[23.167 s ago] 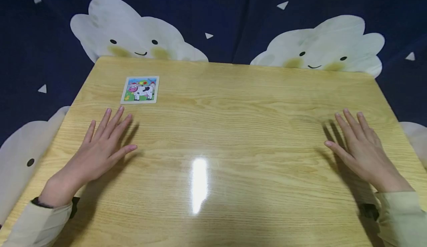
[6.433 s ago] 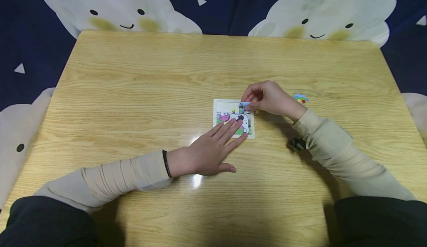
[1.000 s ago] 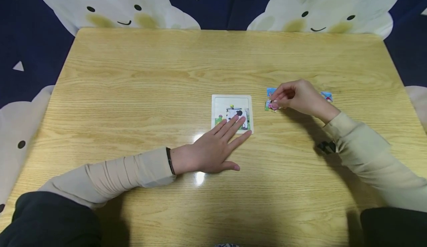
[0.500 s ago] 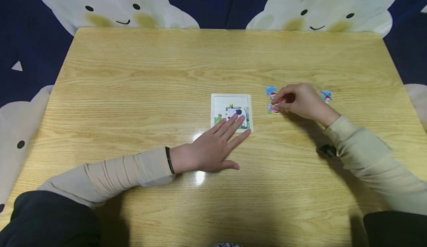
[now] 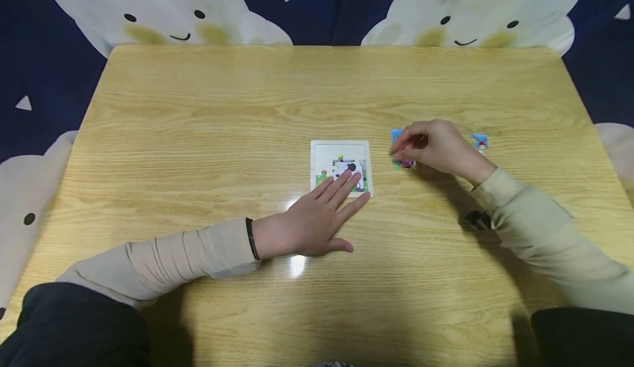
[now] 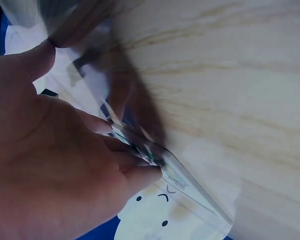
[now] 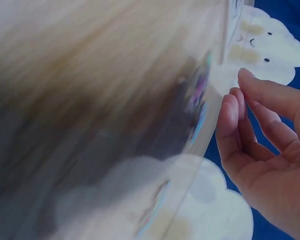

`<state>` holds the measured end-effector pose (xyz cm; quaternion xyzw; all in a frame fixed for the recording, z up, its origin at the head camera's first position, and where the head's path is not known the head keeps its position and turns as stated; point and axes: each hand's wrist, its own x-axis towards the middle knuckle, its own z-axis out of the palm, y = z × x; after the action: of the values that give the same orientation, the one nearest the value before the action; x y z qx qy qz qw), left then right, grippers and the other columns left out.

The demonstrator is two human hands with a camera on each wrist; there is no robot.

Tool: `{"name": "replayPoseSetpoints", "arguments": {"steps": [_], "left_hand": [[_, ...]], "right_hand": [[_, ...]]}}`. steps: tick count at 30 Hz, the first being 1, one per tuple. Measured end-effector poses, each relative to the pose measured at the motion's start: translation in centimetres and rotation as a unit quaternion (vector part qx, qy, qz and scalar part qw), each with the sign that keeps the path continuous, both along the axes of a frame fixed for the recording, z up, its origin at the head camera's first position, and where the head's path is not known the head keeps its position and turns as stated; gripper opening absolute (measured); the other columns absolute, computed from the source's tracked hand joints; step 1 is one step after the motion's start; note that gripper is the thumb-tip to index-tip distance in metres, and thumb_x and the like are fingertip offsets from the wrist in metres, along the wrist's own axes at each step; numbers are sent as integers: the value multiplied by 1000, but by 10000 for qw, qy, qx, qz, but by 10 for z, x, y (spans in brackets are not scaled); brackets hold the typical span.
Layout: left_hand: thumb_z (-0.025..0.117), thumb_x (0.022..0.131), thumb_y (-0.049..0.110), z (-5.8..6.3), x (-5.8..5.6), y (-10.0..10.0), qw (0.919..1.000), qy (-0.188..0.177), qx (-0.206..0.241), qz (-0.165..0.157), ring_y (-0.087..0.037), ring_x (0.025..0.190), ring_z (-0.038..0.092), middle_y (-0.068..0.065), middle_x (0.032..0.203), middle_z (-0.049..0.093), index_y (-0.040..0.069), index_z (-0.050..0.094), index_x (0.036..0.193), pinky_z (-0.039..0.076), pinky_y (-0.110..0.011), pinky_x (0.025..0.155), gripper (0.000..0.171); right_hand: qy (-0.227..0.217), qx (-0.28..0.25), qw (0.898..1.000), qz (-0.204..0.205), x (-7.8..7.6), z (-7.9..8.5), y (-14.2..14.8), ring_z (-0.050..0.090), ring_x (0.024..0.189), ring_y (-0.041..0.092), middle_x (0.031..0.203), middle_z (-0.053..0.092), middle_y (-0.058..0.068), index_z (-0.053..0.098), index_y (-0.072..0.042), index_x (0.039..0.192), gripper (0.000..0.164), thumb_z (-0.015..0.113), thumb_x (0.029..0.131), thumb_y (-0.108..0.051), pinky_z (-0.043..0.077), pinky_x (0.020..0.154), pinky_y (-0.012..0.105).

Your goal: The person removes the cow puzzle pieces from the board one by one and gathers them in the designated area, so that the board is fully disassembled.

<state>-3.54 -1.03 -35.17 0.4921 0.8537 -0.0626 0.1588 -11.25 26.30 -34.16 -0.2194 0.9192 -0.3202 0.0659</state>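
A square cow jigsaw puzzle [image 5: 324, 152] lies on the table, its upper part and left side showing bare white backing. My left hand [image 5: 318, 221] rests flat with spread fingers over its lower edge; in the left wrist view the fingertips touch the puzzle board [image 6: 187, 177]. Right of the board lie a blue-topped jigsaw piece [image 5: 396, 135] and a pink-and-green jigsaw piece [image 5: 407, 164]. My right hand [image 5: 438, 146] hovers over these two, partly covering them. In the right wrist view its fingers are loosely bent, holding nothing, beside the pieces [image 7: 196, 100].
Farther right, behind the right hand, sits another blue jigsaw piece [image 5: 479, 140] with red on it. The wooden table [image 5: 208, 108] ends at a dark blue cloth [image 5: 317, 9] printed with white clouds.
Since several seconds ago, the cow's head and top pieces have come out of the board onto the table. Over the last second, the right hand has shifted slightly left; the left stays put.
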Motion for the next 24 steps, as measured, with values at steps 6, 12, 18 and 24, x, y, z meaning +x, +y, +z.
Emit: {"name": "replayPoseSetpoints", "arguments": {"steps": [6, 12, 18, 24], "left_hand": [[37, 95, 67, 2, 1, -2, 9999, 90, 77, -68, -33, 149, -3, -22, 162, -3, 12, 8, 159, 10, -43, 118, 89], [40, 95, 66, 2, 1, -1, 9997, 114, 211, -97, -33, 149, -2, -21, 162, -3, 12, 10, 159, 12, -43, 118, 89], [41, 94, 66, 3, 3, 5, 9991, 237, 287, -200, -33, 149, 2, -23, 161, 1, 10, 14, 158, 14, -42, 118, 89], [40, 94, 68, 0, 4, 6, 9977, 536, 270, -315, -34, 149, 7, -24, 161, 5, 11, 17, 158, 16, -42, 118, 89]], "right_hand": [[-134, -140, 9996, 195, -6, 4, -25, 58, 57, 16, 79, 70, 3, 75, -6, 88, 5, 76, 84, -4, 45, 54, 20], [-196, -247, 9987, 390, -11, 5, -46, 56, 64, 14, 80, 71, 1, 75, -6, 87, 4, 78, 84, -7, 44, 59, 21], [-419, -452, 9962, 620, -14, 1, -62, 58, 68, 14, 80, 70, 1, 74, -4, 87, 4, 76, 84, -4, 45, 63, 21], [-662, -337, 9948, 702, -16, -4, -76, 63, 71, 14, 79, 70, 3, 74, -3, 90, 4, 74, 86, -3, 48, 66, 23]]}}
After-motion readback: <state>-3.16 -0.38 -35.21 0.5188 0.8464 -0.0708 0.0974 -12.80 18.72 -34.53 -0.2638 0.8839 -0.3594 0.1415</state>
